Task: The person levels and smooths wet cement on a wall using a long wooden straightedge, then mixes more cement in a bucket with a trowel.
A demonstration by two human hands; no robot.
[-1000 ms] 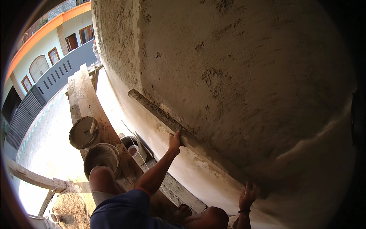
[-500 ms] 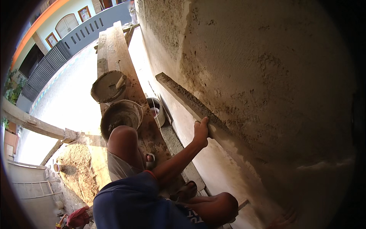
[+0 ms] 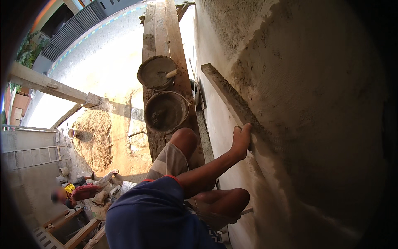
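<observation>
My left hand (image 3: 241,141) is closed around the lower side of a long, straight screed board (image 3: 219,85). The board slants across the plastered wall (image 3: 290,91), its far end up and to the left. Wet grey mortar has collected along its upper edge. The lower part of the board fades into shadow. My right hand does not show. Left of the board, a bucket (image 3: 163,111) with a dark, mortar-smeared inside stands near my knee. Beyond it, another bucket of grey mortar (image 3: 155,71) has a wooden tool handle (image 3: 173,73) sticking out over its rim.
I am up on a scaffold of wooden planks (image 3: 176,37) beside the wall. A dark bucket (image 3: 195,89) sits between planks and wall. Below lie a sand heap (image 3: 93,137), a timber beam (image 3: 49,85) and a ladder (image 3: 35,157). Another person (image 3: 85,191) is at lower left.
The view has shifted, so the planks and buckets appear farther right and higher. My left hand still grips the board. My right hand, faintly visible at lower right before, is now out of sight.
</observation>
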